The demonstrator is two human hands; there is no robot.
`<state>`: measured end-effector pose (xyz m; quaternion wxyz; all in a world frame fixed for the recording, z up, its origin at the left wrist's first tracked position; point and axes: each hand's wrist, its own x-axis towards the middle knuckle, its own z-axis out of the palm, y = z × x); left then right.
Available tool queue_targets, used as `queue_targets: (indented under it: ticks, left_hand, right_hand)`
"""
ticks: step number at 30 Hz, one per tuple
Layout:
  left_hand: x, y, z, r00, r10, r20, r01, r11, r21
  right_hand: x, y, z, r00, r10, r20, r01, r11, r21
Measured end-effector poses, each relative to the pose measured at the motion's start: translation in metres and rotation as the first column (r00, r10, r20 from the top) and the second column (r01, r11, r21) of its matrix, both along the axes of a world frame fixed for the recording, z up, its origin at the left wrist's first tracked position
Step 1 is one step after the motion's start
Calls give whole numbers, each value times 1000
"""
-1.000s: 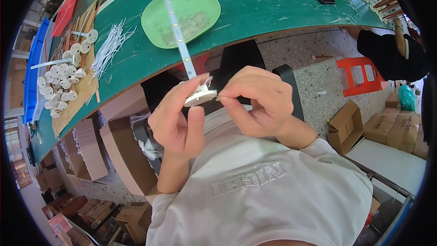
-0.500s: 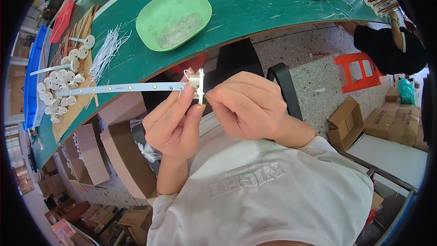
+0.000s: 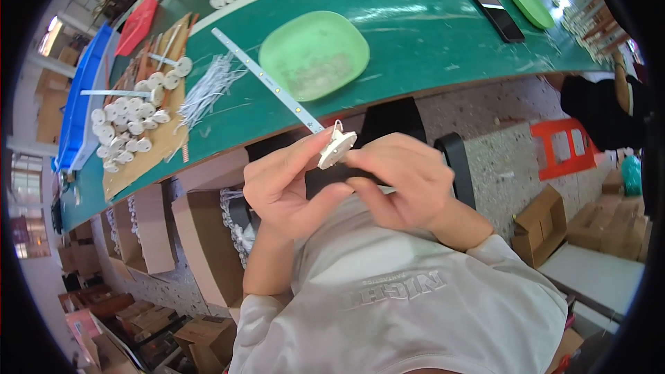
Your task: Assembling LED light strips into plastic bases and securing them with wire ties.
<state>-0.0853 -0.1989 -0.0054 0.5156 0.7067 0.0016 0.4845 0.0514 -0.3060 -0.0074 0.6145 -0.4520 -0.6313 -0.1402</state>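
Both hands close together, left hand [image 3: 287, 187] and right hand [image 3: 402, 180] fingers pinching white disc [image 3: 337, 148], strip [image 3: 267, 79] attached

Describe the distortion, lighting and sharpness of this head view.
Head view: strong fisheye, so the green table edge bows and black corners frame the picture. Light is even and bright, with soft shadows. The left hand, right hand and white disc are fairly sharp; the rim is smeared.
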Motion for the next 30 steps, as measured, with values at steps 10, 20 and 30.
queue_targets:
  ticks: [10, 20, 30]
  left_hand:
    - [-58, 167, 49, 687, 599, -411, -456, 797, 397]
    - [-102, 285, 85, 340, 846, -410, 10, 433, 902]
    - [-50, 308, 100, 117, 750, -651, 155, 634, 758]
  right_hand:
    - [73, 15, 5, 968, -250, -38, 241, 958, -152]
    - [141, 48, -7, 876, -480, -51, 468, 870, -152]
    - [144, 52, -6, 871, -442, -217, 342, 860, -380]
